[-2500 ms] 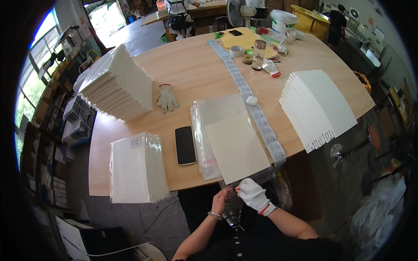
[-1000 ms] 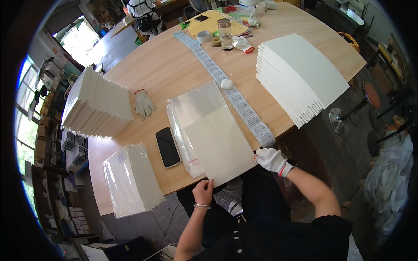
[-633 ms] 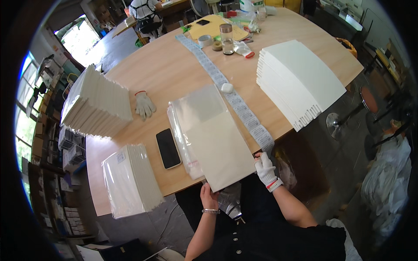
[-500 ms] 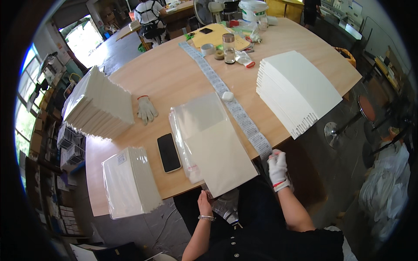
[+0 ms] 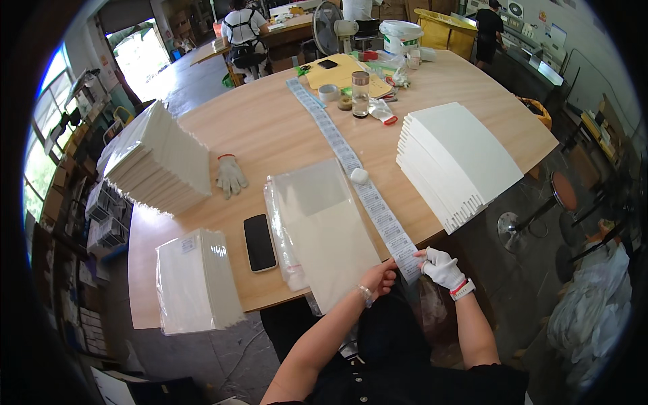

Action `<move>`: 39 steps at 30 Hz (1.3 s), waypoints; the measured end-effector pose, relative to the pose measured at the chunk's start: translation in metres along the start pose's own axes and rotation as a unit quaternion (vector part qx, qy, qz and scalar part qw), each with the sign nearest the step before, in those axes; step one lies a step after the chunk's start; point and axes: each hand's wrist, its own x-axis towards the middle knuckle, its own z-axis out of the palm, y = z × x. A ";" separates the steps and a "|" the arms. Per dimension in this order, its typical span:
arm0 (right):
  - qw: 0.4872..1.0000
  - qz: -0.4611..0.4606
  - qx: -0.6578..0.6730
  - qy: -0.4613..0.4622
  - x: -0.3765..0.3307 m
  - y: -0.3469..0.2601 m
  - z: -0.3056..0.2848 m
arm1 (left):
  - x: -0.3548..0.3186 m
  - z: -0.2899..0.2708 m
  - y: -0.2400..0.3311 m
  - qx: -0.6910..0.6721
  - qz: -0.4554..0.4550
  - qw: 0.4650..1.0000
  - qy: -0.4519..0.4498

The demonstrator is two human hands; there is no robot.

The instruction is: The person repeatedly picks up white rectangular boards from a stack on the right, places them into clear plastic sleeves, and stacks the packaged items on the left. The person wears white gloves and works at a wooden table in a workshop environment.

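As the label strip (image 5: 387, 223) runs forward-left, the right hand (image 5: 443, 268) pinches its near end; the left hand (image 5: 378, 279), half-curled, is alongside.

Black buttoned top (image 5: 405, 383), black trousers (image 5: 388, 324) — right hand (image 5: 443, 268) white-gloved, red-edged cuff — silvery left-wrist bracelet (image 5: 365, 295).

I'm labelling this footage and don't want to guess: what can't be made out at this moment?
All in the head view:
- The print on the label strip: too small to read.
- Whether the left hand touches the strip: its curled fingers hide any contact.
- The lower middle of the clear bags: hidden by the cream sheet.
- The head of the co-worker in dark straps: cut off by the upper edge.
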 end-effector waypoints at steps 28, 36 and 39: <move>0.997 -0.026 -0.079 -0.003 0.193 -0.047 0.113 | -0.120 -0.134 -0.082 0.131 0.443 0.814 0.353; 0.945 -0.204 -0.252 0.044 0.189 -0.039 0.123 | -0.099 -0.130 -0.080 -0.056 0.216 0.953 0.203; 0.942 -0.094 -0.284 0.153 0.181 -0.064 0.124 | -0.101 -0.121 -0.076 -0.066 0.227 0.952 0.196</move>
